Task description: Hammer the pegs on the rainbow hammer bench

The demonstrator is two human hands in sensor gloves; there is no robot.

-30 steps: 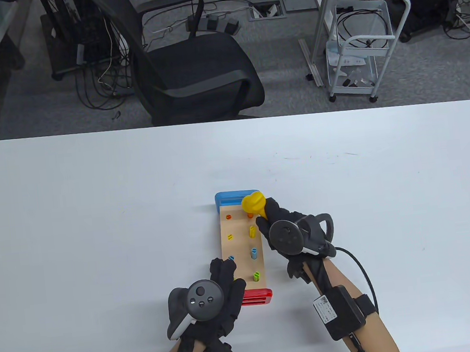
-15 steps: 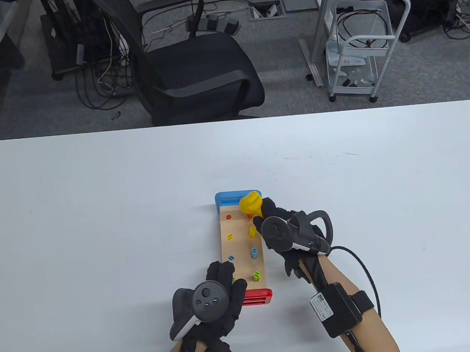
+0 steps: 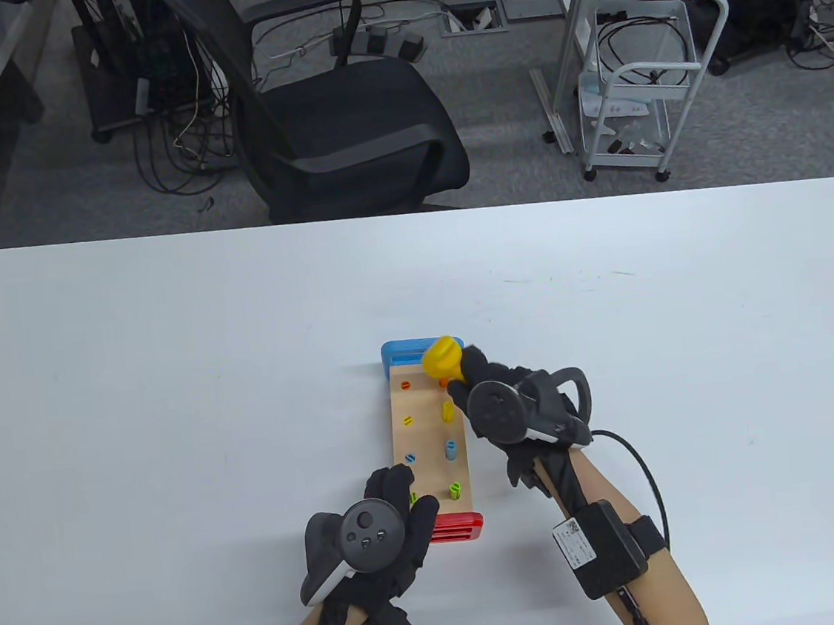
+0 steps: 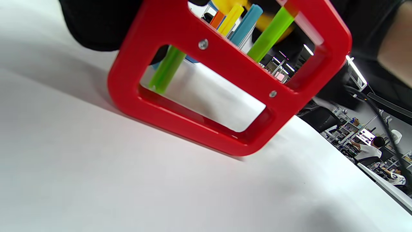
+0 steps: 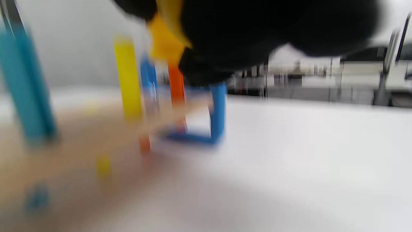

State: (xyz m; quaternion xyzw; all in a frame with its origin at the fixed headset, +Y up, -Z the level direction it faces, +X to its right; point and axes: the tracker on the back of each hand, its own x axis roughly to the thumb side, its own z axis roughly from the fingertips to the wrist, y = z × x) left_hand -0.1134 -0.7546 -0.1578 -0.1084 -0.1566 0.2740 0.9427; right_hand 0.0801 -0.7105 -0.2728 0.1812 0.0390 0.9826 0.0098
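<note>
Since a second ago your right hand (image 3: 505, 411) has slid a little toward the bench's far end, carrying the yellow hammer (image 3: 443, 358) with it; the head now sits slightly further left and up, over the orange peg (image 3: 443, 382) by the blue end (image 3: 402, 351). Your left hand (image 3: 380, 532) has barely shifted.

Right hand: fingers wrapped around the hammer handle, a closed grip. Only the head shows past the glove in the table view. The right wrist view is badly blurred (motion smear); it shows a yellow-orange shape under the dark glove, above the orange peg (image 5: 176, 87), with a yellow peg (image 5: 127, 77) and a blue peg (image 5: 27, 87) standing proud of the wooden top.

Left hand: rests on the bench (image 3: 429, 441) at its near left corner, fingers (image 3: 390, 483) spread over the wooden top beside the red end (image 3: 456, 528). How hard it presses, you cannot tell.

Bench lies lengthwise on the white table (image 3: 172, 390), blue end far, red end near you. Right row of pegs stands raised: orange, yellow (image 3: 447, 411), blue (image 3: 451, 449), green (image 3: 455, 488). Left row sits nearly flush. The left wrist view looks through the red end frame (image 4: 225, 80), peg shafts slanting behind it.
</note>
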